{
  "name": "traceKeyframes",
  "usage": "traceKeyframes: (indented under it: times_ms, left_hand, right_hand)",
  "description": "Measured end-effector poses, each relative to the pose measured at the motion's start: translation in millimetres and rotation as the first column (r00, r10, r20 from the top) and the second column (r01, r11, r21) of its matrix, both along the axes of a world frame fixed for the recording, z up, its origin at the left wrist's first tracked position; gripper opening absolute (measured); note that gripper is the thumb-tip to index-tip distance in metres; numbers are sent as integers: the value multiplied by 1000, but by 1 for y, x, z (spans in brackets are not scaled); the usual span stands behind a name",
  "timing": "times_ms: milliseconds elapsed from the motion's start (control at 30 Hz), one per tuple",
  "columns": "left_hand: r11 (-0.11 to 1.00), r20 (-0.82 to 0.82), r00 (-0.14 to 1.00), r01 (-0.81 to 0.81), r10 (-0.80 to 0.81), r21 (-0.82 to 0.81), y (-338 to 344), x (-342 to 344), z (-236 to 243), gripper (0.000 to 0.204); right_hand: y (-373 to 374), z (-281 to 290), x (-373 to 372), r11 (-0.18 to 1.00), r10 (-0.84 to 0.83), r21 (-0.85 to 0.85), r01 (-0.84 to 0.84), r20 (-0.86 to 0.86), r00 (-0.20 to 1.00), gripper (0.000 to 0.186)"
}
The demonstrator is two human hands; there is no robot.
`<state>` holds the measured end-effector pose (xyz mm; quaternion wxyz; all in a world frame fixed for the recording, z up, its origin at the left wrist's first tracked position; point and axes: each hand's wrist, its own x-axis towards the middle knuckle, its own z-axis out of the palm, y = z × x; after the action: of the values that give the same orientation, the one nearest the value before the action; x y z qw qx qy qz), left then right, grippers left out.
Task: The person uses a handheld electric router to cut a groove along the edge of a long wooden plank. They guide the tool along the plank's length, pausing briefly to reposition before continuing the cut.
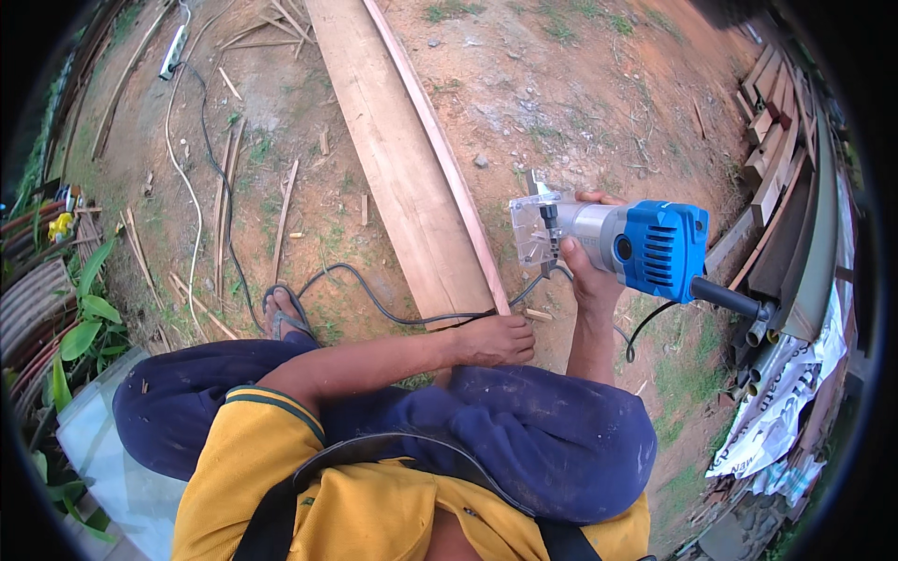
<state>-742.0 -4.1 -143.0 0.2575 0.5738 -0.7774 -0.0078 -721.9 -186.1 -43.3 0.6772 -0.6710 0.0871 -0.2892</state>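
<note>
My right hand [595,275] is closed round the silver body of a trim router [599,232], which is held on its side. Its blue motor housing points right, and its clear base plate [531,234] faces left toward the wood. The collet shows inside the base; I cannot make out a bit. A long wide plank [402,159] lies on the ground, running away from me, with a narrow reddish wooden strip [449,168] along its right edge. My left hand [500,340] is at the strip's near end with its fingers curled against it, partly hiding that end.
The dark power cord [369,297] crosses the plank's near end and my sandalled foot [283,313]. A white power strip [173,52] lies at the far left. Thin wood offcuts [285,220] litter the dirt. Stacked lumber [773,140] and white sheeting [786,397] stand at right, leafy plants [89,318] at left.
</note>
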Motion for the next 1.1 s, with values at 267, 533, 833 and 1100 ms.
traceKeyframes:
  times_ms: [267,533,833,1100]
  left_hand:
    - [1000,-41,999,-10,11,28,-15,-1,2,23]
    - [923,-54,922,-378,383,76,33,27,30,49]
    - [808,20,997,-71,74,585,78,10,32,26]
    - [973,-257,959,-60,118,224,70,60,40,20]
  right_hand:
    - [-2,-3,23,999,11,33,-12,15,1000,66]
    - [-12,5,17,1000,-11,22,11,-17,1000,64]
    - [-25,7,8,996,-89,14,88,15,996,68]
    - [-12,1,-10,1000,-26,14,27,-57,998,69]
